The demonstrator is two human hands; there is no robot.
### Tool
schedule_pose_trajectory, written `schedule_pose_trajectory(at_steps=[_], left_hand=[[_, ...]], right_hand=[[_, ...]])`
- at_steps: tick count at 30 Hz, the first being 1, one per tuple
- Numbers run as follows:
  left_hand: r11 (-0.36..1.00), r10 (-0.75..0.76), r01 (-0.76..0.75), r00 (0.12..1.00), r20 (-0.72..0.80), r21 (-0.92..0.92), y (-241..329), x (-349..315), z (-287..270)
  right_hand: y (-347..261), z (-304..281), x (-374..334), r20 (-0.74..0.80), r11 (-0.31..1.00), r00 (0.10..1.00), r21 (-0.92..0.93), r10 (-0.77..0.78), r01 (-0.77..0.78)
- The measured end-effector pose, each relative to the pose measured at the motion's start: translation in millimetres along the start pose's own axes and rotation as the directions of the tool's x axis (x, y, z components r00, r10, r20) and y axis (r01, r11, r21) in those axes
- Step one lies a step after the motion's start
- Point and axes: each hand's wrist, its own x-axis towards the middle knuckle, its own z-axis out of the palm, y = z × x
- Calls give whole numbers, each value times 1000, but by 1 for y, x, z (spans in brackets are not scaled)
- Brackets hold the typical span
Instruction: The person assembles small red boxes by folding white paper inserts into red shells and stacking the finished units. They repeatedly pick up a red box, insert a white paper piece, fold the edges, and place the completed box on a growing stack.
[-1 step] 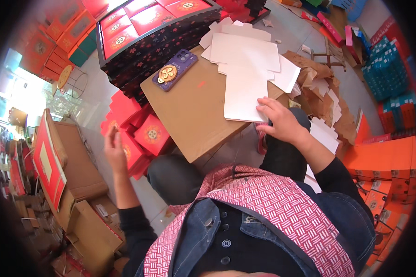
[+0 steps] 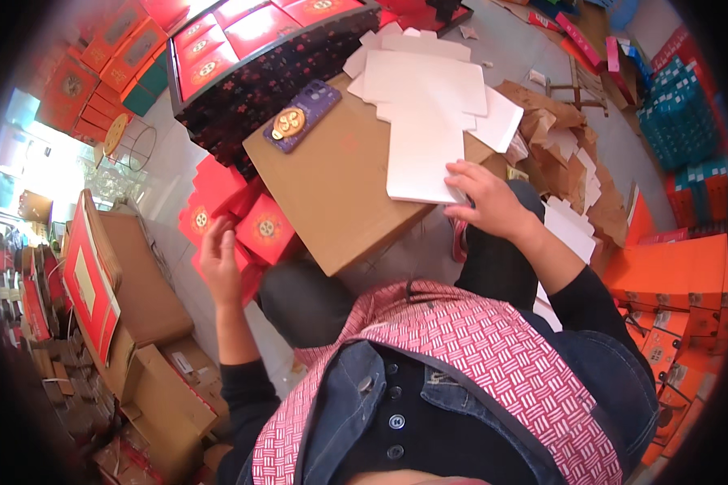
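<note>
A stack of flat white die-cut box blanks (image 2: 425,145) lies over the right side of a brown cardboard box (image 2: 315,190) in front of me. At the near right corner of the stack, my right hand (image 2: 493,206) has its fingertips on the edge, thumb and fingers apart. My left hand (image 2: 221,263) is raised beside the red folded boxes (image 2: 265,230) left of the cardboard box. Its fingers are extended and nothing shows in them. A purple phone (image 2: 303,115) with a round gold ornament lies at the cardboard box's far left corner.
Dark floral trays (image 2: 243,89) of red boxes stand stacked at the far left. Crumpled brown paper (image 2: 554,129) lies to the right. Orange boxes (image 2: 671,271) are piled at the right, and open cardboard cartons (image 2: 158,404) lie at the lower left.
My left hand has moved a little right and lower in the picture. My right hand stays at the blanks' corner. The surroundings are slightly shifted in view.
</note>
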Motion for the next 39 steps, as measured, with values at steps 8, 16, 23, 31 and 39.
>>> schedule_pose_trajectory(at_steps=[8,16,23,31,39], left_hand=[[971,-17,66,978,209,-231,70,-62,91],[974,7,72,940,341,-217,96,-77,134],[945,-39,164,915,402,-282,111,-82,162],[964,-123,215,882,455,-157,111,-84,170],[969,-2,-83,941,339,234,103,-64,195]], right_hand=[[13,0,9,-31,985,999,170,-10,15],[28,-7,15,37,979,999,203,-27,19],[26,-6,17,32,986,999,162,-38,32],[29,-7,19,77,991,996,130,-54,44],[33,-9,16,48,982,989,135,-137,130]])
